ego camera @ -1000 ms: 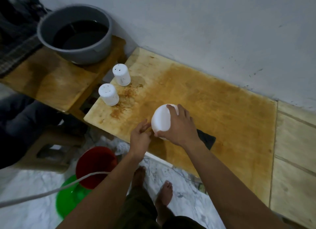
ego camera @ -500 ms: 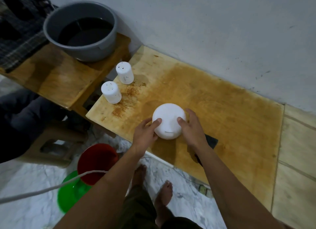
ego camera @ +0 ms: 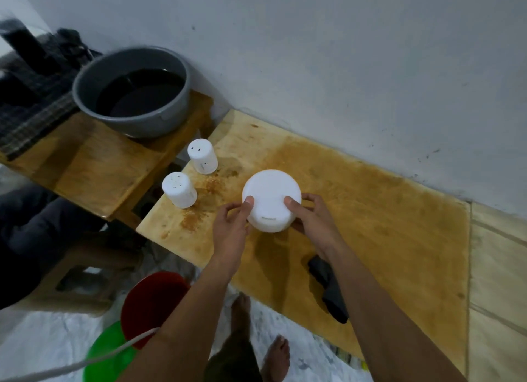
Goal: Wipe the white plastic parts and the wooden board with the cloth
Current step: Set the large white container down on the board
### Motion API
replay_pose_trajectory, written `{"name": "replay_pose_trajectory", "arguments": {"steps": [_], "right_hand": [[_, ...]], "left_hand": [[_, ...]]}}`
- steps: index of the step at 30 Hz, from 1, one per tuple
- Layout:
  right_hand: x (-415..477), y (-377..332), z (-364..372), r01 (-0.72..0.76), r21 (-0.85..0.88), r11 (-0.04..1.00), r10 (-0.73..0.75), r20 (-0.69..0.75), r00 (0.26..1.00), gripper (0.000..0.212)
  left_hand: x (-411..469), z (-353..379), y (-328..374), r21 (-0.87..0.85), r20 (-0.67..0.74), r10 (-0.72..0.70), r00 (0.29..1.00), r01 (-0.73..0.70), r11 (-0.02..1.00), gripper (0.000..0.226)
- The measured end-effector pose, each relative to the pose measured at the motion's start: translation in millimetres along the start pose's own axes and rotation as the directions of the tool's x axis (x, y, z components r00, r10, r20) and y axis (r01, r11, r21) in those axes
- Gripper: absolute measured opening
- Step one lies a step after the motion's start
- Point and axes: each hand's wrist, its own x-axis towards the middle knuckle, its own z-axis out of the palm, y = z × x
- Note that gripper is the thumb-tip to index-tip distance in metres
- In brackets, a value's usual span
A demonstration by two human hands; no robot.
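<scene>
- Board (ego camera: 370, 224): a long wooden slab against the wall, yellow-brown, with a dark damp-looking patch over its middle and orange crumbs near the left end.
- Desk (ego camera: 94, 167): lower, wooden, to the left of the board.
- Basin (ego camera: 148, 125): grey, on the desk, with dark liquid in it.
- Big part (ego camera: 271, 199): white, round and smooth, flat face up with a small slot near its front edge; it is over the board's left half, but whether it touches the wood I cannot tell.
- Left hand (ego camera: 231, 227) and right hand (ego camera: 313, 222): both hands grip the big part, thumbs on top and fingers curled round the sides.
- Cloth (ego camera: 328, 287): dark, crumpled, on the board's front edge, partly under the right forearm.
- Small parts (ego camera: 202, 156) (ego camera: 179, 190): two white cylinders with speckled tops, upright at the board's left end.
</scene>
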Motion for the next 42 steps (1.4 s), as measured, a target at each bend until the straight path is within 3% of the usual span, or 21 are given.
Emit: {"name": "replay_pose_trajectory", "arguments": {"steps": [4, 11, 15, 19, 25, 33, 36, 39, 42], "right_hand": [[44.8, -32.4, 13.7, 0.015, 0.048, 0.999, -0.013, -0.033, 0.999, 0.064], [139.3, -76.9, 47.5, 0.033, 0.057, 0.998, -0.032, -0.013, 0.999, 0.072], [190.0, -95.1, 64.3, 0.017, -0.009, 1.000, -0.017, -0.023, 1.000, 0.078], [229.4, -111.5, 77.5, 0.035, -0.047, 0.998, -0.035, -0.004, 0.999, 0.072], [263.9, -124.9, 101.0, 0.031, -0.104, 0.994, -0.027, 0.035, 0.999, 0.073], [263.5, -132.2, 100.2, 0.055, -0.241, 0.969, -0.048, 0.036, 0.998, 0.082], [251.7, -134.6, 100.5, 0.055, -0.287, 0.956, -0.056, 0.002, 0.998, 0.072], [236.6, -130.0, 101.1, 0.012, -0.235, 0.972, -0.041, -0.118, 0.992, 0.052], [220.3, -124.9, 99.5, -0.051, -0.241, 0.969, 0.009, -0.174, 0.985, 0.017]], "left_hand": [[35.6, 21.7, 17.0, -0.080, -0.046, 0.034, 0.998, -0.038, 0.996, 0.027], [108.5, 55.7, 48.9, -0.122, -0.052, 0.050, 0.997, -0.056, 0.991, 0.050], [155.0, 68.2, 53.2, -0.062, -0.130, 0.041, 0.991, -0.050, 0.997, 0.047], [189.9, 78.4, 54.8, -0.009, -0.156, 0.052, 0.986, -0.054, 0.999, 0.048], [206.2, 92.5, 66.8, -0.016, -0.140, 0.088, 0.986, -0.091, 0.996, 0.070], [204.6, 97.6, 73.1, 0.009, -0.166, 0.057, 0.985, -0.056, 0.998, 0.075], [195.8, 95.6, 70.0, -0.001, -0.171, -0.007, 0.985, 0.007, 1.000, 0.071], [183.8, 87.3, 55.8, 0.024, -0.222, -0.073, 0.972, 0.081, 0.996, 0.042], [164.5, 75.9, 44.6, 0.032, -0.359, -0.075, 0.931, 0.092, 0.995, 0.015]]}}
